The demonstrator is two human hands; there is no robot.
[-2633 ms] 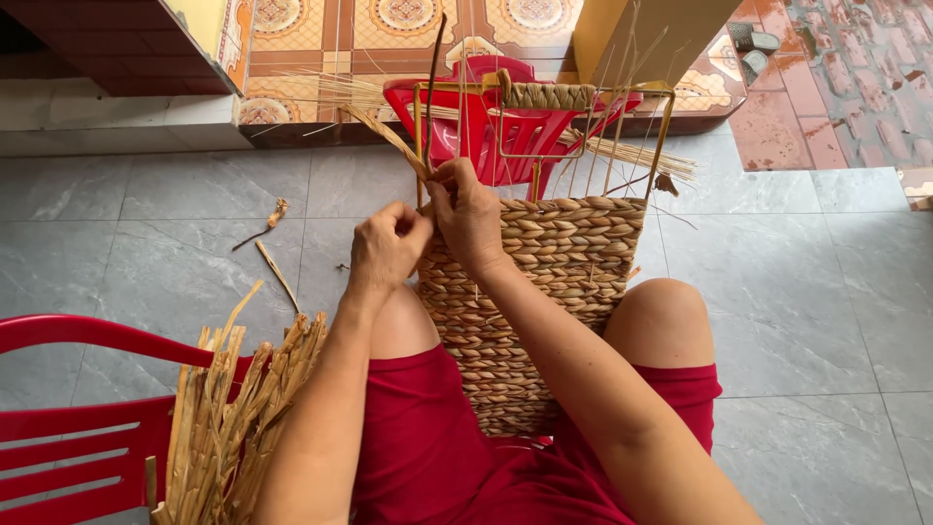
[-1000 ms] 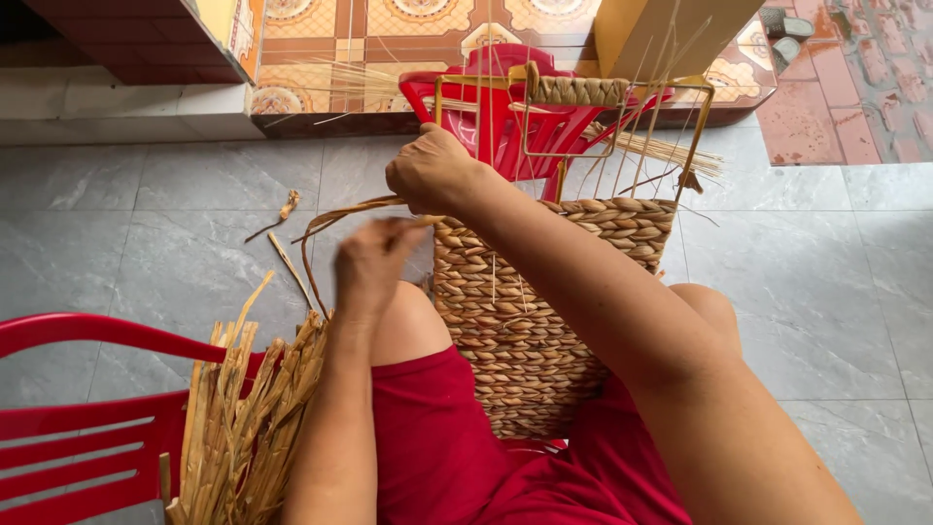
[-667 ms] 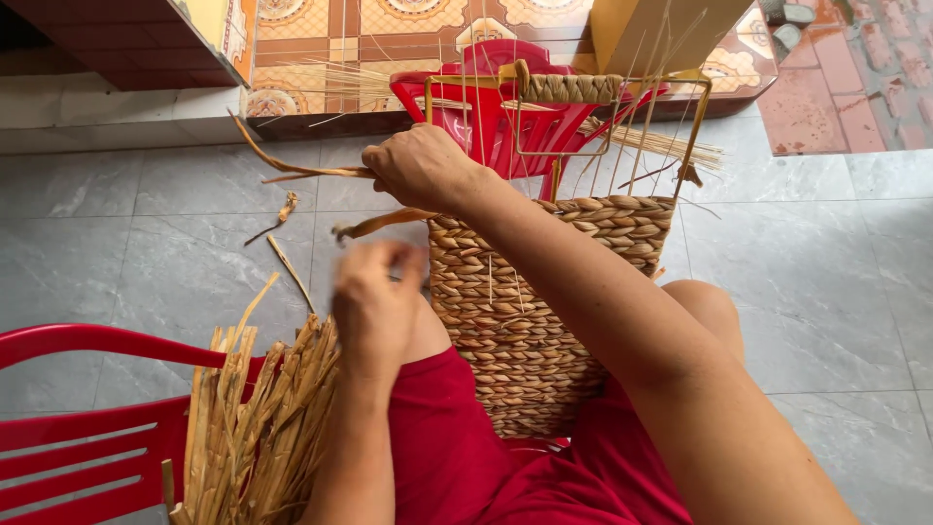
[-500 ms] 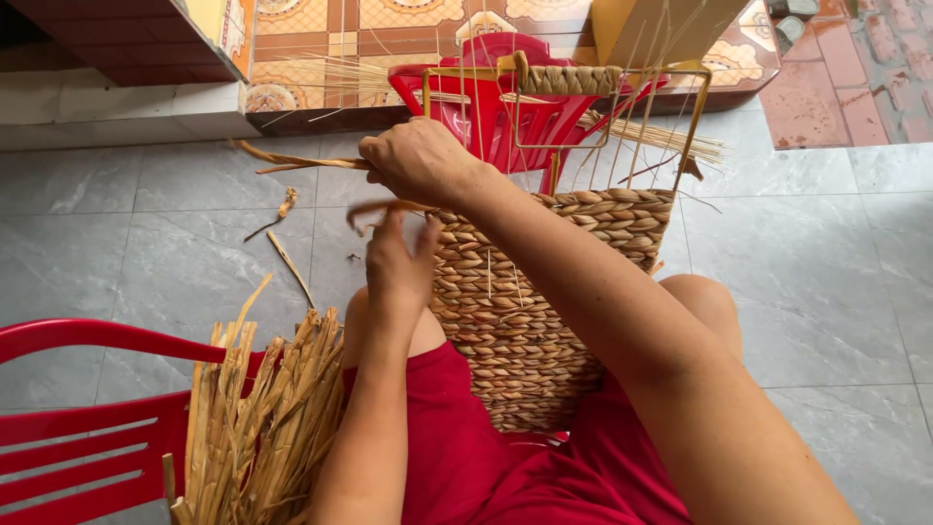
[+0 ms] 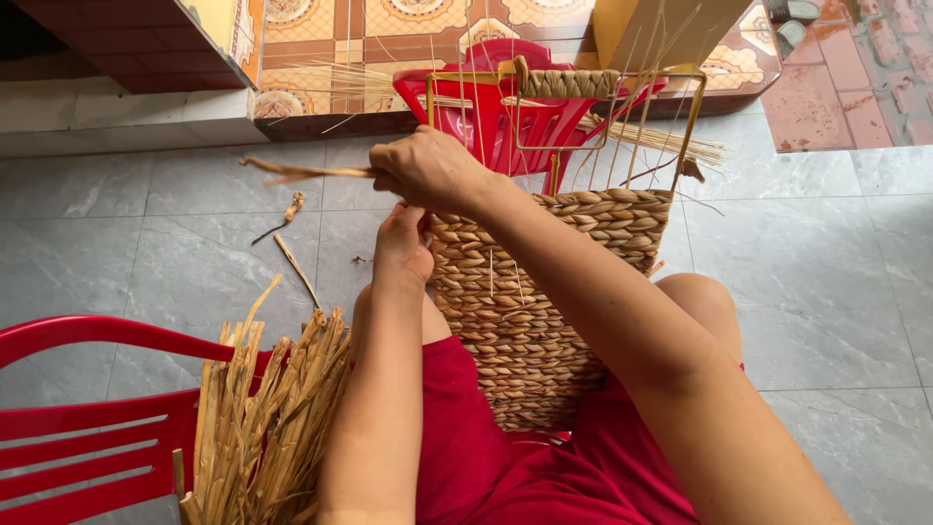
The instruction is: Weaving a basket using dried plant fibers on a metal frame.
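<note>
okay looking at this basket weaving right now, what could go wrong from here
The right hand pulls a dry strand sideways; pulled hard, it might snap or fray. The thin upright stakes above the woven basket could bend or poke the hands. The left hand presses at the weave's edge; if it slips, that row may loosen.

Soft, even daylight is filling the view, and I am seeing only faint shadows on the grey floor tiles. Nothing is glaring. The focus is holding sharp, though the far top corners are perhaps bending slightly.
</note>
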